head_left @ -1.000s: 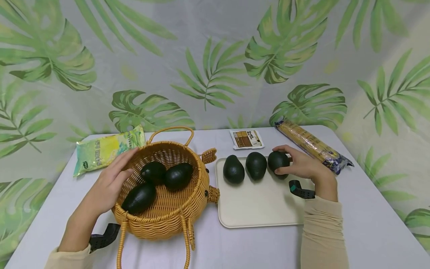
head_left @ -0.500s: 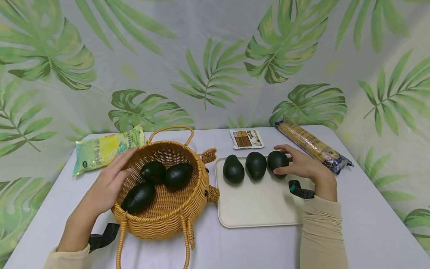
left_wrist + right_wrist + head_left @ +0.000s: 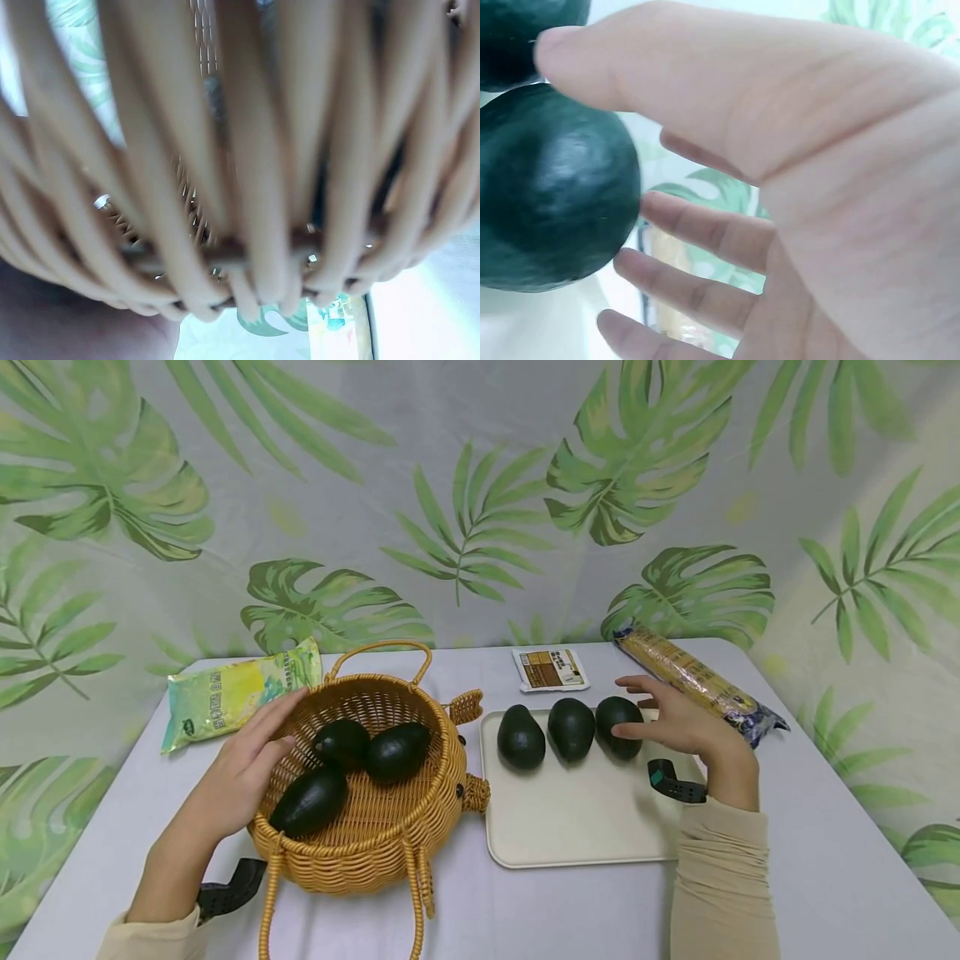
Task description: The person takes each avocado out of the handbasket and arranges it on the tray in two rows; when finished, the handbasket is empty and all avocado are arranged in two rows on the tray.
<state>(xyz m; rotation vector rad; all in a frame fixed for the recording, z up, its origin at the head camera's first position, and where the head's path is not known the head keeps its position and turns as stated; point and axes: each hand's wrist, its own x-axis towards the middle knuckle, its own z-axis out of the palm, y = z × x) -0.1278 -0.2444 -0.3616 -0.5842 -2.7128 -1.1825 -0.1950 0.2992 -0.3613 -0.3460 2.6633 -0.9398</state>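
While left hand point(image 3: 240, 768) steadies basket point(image 3: 390, 835), right hand point(image 3: 678, 722) opens.

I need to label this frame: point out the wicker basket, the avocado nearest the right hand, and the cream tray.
wicker basket point(image 3: 375, 852), head view, on its woven front wall.
avocado nearest the right hand point(image 3: 617, 718), head view, on its dark skin, mid-body.
cream tray point(image 3: 570, 822), head view, on its bare surface.

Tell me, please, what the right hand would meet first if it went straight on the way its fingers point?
Probably the rightmost avocado on the tray: the right hand is open just beside it, fingers aimed leftward at it, though the exact gap is unclear.
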